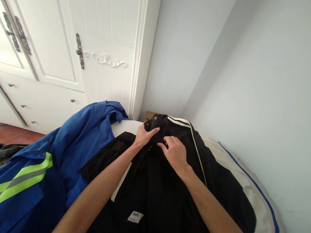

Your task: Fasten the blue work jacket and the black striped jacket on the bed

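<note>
A black jacket with white stripes on its sleeve lies spread in front of me. My left hand pinches a part of it that has metal snap buttons, thumb lying on top of the cloth. Just to the right, my right hand has its fingers curled with the thumb against the same dark fabric; the exact grip is hard to see against the black. Lower down, a white label shows on the jacket.
Left of the jacket lies a blue work garment with a yellow-green and grey reflective band. Pale bedding with a blue stripe shows at the right, against the wall. A white wardrobe stands behind on the left.
</note>
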A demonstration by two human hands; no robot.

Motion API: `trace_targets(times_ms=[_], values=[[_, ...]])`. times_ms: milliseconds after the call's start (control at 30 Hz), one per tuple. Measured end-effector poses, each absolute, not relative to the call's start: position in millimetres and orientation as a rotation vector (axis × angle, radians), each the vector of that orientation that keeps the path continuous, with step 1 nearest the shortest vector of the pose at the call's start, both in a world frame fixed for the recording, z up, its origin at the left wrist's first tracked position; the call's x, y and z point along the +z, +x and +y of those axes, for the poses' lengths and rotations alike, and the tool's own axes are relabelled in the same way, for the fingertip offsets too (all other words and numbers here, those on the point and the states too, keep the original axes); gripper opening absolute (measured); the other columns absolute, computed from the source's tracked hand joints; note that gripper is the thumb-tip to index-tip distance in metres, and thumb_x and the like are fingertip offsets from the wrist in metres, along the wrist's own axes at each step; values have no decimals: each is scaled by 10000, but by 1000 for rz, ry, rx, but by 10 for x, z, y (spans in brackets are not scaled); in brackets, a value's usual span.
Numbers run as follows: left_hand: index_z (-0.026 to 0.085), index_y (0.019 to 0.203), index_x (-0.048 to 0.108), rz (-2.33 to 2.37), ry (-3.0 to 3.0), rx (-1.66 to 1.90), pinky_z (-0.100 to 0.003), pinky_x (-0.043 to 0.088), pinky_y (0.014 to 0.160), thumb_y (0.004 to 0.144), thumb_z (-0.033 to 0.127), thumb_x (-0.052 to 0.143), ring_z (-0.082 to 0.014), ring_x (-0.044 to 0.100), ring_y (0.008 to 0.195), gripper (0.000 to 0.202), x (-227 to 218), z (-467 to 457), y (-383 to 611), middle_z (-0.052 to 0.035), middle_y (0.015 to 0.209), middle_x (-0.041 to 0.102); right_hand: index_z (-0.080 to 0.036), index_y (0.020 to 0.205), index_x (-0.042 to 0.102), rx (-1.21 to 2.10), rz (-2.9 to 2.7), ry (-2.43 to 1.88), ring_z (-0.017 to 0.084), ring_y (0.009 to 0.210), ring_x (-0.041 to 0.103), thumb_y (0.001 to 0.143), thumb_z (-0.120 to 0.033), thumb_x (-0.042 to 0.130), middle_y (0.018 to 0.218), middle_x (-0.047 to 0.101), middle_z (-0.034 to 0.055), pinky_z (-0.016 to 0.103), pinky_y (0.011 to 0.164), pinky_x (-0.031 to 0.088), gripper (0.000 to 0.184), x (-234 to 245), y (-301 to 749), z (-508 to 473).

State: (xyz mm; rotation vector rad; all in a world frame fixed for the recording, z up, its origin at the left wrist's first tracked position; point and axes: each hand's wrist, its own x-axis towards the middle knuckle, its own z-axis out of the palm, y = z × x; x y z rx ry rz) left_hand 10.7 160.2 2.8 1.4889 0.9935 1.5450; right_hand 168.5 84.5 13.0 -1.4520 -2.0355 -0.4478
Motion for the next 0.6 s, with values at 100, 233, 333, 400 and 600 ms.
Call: trace_targets(times_ms=[100,233,333,400,600], values=[[114,833,673,970,1450,1533,-259,519,675,677,449,804,-181,638,764,392,25,1613,93,-60,837,695,-183,934,665,-347,-2029,-1368,240,850,606,961,-285,566,882,680,83,346,766,449,145,152,1733,839],[116,871,672,930,1396,1479,-270,537,670,664,453,820,-193,651,777,423,39,1597,76,-65,863,702,-184,934,693,27,-1933,-1245,217,889,645,959,-266,520,944,711,69,321,816,471,192,174,1828,880],[122,986,670,818,1513,1417,-302,558,785,652,449,844,-216,667,889,499,79,1566,63,-75,965,705,-185,857,678,265,-1811,-1254,199,796,641,938,-320,517,860,705,47,302,750,465,225,169,1898,942],[127,1102,642,728,1653,1382,-334,539,916,593,427,888,-237,652,1016,639,85,1555,58,-87,1083,687,-182,813,661,343,-1737,-1299,192,735,613,920,-369,522,788,678,36,297,699,445,257,151,1932,976],[124,1330,482,941,1804,1319,-425,444,1075,462,476,939,-299,564,1213,1041,-51,1550,98,-145,1280,586,-168,782,674,420,-1632,-1276,177,693,570,891,-447,557,732,648,32,284,666,419,321,75,1952,1006]])
